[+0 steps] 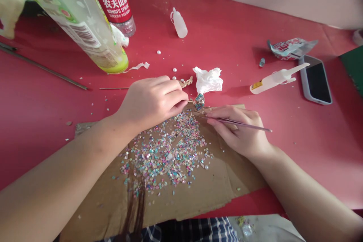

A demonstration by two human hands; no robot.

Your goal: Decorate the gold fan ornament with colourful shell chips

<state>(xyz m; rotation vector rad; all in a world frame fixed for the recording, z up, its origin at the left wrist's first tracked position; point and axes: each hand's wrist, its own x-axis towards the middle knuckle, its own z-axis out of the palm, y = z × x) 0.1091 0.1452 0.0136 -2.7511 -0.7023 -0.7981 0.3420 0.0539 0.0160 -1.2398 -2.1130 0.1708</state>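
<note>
Just now the small glittering ornament [199, 101] sits between both hands at the far edge of the cardboard [210, 191], its thin stem running leftward into the pinching fingers of the left hand [159, 100]. The right hand [239, 128] pinches slanted tweezers [241, 123], tips beside the ornament's near side; I cannot tell whether they touch. A crumpled tissue [208, 80] stands right behind on the tabletop [241, 45], loose chips [170, 155] spread nearer on the cardboard, and a squeeze bottle [266, 84] and phone [316, 79] lie toward the tabletop's right end.
</note>
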